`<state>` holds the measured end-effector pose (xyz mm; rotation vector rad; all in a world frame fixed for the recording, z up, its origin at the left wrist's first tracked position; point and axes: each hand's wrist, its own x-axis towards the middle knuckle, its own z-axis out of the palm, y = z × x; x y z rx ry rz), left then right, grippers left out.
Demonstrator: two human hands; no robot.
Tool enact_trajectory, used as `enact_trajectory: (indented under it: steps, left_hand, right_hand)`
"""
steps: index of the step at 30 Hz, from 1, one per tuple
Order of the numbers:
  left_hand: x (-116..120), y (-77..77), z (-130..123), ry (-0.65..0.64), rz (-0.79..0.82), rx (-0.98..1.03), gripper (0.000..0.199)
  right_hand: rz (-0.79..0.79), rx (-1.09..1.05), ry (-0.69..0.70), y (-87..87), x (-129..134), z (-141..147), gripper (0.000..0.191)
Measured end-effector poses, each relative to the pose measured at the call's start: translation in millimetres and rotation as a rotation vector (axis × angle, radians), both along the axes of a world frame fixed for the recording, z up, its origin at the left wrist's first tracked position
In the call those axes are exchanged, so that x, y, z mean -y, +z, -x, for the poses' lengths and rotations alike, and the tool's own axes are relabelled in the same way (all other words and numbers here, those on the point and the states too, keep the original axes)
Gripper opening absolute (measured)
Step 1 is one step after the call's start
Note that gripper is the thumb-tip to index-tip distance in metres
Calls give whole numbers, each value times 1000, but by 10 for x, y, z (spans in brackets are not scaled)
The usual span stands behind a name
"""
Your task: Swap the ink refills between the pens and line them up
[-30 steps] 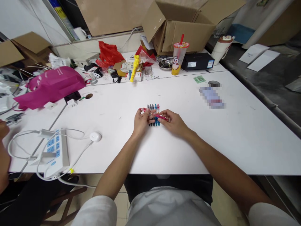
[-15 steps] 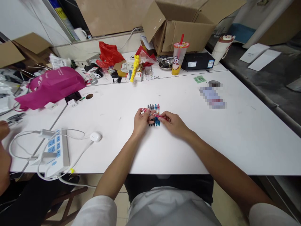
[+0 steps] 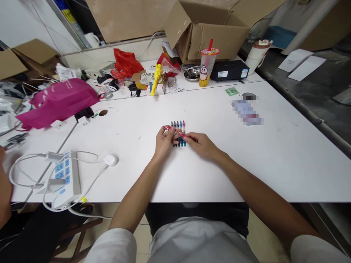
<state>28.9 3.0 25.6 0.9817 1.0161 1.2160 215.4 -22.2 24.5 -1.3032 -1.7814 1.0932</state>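
Observation:
A slim pink-red pen (image 3: 166, 127) is held slantwise above the table between both of my hands. My left hand (image 3: 163, 141) is closed on its barrel, and the pen's left end sticks out past the thumb. The thumb and fingers of my right hand (image 3: 201, 144) pinch the pen's other end, partly covering it. Just under and behind the hands lies a neat row of several pens (image 3: 181, 125), side by side on the white table (image 3: 219, 175). Some are dark, others blue, and the rightmost has a pink top; my fingers hide their middles.
To the left are a white power strip (image 3: 72, 175) with cables and a magenta bag (image 3: 64, 98). A drink cup (image 3: 207, 69), a black box (image 3: 230, 71) and a cardboard box (image 3: 216, 40) stand at the back. Another person's arm (image 3: 4, 190) shows at the left edge.
My right hand's grip on the pen has shifted slightly; the pink end that showed past its fingers is now covered. The left hand stays nearly still. The whole view has shifted a little.

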Motion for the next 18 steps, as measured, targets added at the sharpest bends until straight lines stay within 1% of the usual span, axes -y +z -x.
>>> enact_trajectory:
  steps: [3, 6, 8, 10, 12, 15, 18]
  left_hand:
    - [-7, -8, 8, 6, -5, 1, 48]
    - [-9, -15, 14, -14, -15, -4, 49]
    - [-4, -16, 12, -35, -34, -5, 49]
    - [3, -15, 7, -26, -64, -10, 49]
    - [6, -15, 4, 23, -100, -20, 52]
    - [-3, -12, 19, 95, -139, -46, 62]
    - [-17, -8, 48, 81, -163, -81, 55]
  right_hand:
    - [-15, 18, -20, 18, 8, 6, 34]
    - [16, 19, 19, 47, 16, -5, 41]
    - [37, -29, 47, 57, 17, -11, 44]
    - [48, -84, 51, 55, 11, -11, 45]
    - [32, -140, 18, 44, -2, -10, 43]
    - [-15, -206, -61, 30, -26, -17, 41]
    - [-28, -219, -121, 33, -40, -29, 42]
